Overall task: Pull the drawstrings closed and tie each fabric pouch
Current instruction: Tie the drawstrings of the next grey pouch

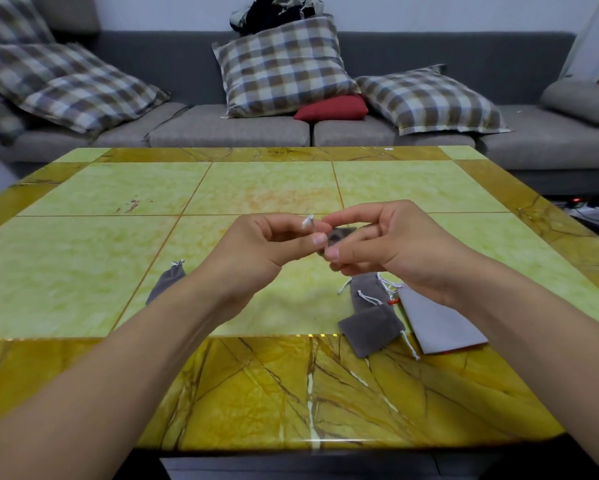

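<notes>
Both hands are raised over the green and yellow marble table (263, 188), close together, with a small dark grey pouch (339, 234) held between them. The left hand (263, 251) pinches a short white cord end (307, 222) between thumb and forefinger; its other fingers are curled in. The right hand (391, 244) has thumb and forefinger pressed together near the same cord, and its lower fingers seem to hold the pouch body, which is mostly hidden.

The pouch looks soft, limp and very light, so it gives no resistance; one hand must hold the neck while the other pulls. The cord is thin and probably a little slippery, so a fingertip pinch near its end is the best grip.

One closed grey pouch (168, 280) lies on the table to the left. A small heap of grey pouches (371, 320) with loose white cords lies to the right, beside a lighter grey flat bag (436, 323).
</notes>
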{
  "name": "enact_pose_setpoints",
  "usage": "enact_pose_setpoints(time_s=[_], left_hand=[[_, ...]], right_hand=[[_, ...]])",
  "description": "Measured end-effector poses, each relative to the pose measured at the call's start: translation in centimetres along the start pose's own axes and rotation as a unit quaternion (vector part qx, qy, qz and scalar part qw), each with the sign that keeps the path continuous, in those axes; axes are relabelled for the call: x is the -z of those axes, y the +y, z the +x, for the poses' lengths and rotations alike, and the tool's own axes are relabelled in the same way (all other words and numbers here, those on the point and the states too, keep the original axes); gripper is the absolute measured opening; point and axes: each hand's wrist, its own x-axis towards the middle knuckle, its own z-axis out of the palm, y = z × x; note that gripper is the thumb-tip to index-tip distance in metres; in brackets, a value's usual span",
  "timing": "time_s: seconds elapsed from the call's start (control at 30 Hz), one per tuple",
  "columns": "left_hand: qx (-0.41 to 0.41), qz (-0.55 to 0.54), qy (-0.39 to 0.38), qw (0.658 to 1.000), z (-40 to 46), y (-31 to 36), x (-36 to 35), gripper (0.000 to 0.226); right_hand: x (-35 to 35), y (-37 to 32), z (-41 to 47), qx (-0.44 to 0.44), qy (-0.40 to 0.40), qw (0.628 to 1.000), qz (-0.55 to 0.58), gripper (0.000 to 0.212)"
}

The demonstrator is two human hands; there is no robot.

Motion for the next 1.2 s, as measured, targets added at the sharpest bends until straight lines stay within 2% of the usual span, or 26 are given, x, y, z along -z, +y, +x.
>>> enact_pose_setpoints(time_s=[0.13,0.23,0.4,0.6,0.7,0.9,1.1,1.2], left_hand=[[-0.057,0.094,-0.053,0.993,-0.2,0.2,0.5,0.012],[-0.115,0.152,-0.035,0.981,-0.2,0.0,0.5,0.012],[-0.164,0.157,0.02,0.974,-0.3,-0.2,0.2,0.012],[-0.179,0.133,0.027,0.974,-0.2,-0.1,0.1,0.011],[-0.18,0.12,0.024,0.976,0.0,-0.2,0.2,0.011],[-0.159,0.079,0.012,0.984,-0.2,-0.4,0.0,0.012],[-0.135,0.051,0.013,0.989,-0.1,-0.5,-0.1,0.014],[-0.112,0.034,0.0,0.993,-0.1,-0.4,0.1,0.023]], right_hand=[[0.0,0.5,0.2,0.037,-0.034,0.994,-0.1,0.025],[0.0,0.6,0.4,0.09,-0.029,0.98,-0.174,0.015],[0.1,0.8,0.9,0.156,0.02,0.969,-0.189,0.011],[0.1,0.5,0.7,0.135,0.018,0.98,-0.146,0.01],[-0.2,0.6,0.6,0.12,0.021,0.984,-0.129,0.003],[-1.1,1.1,1.0,0.082,0.052,0.992,-0.077,0.008],[-1.8,1.3,0.8,0.1,0.081,0.987,-0.091,0.011],[-1.6,1.3,0.8,0.125,0.102,0.983,-0.093,0.012]])
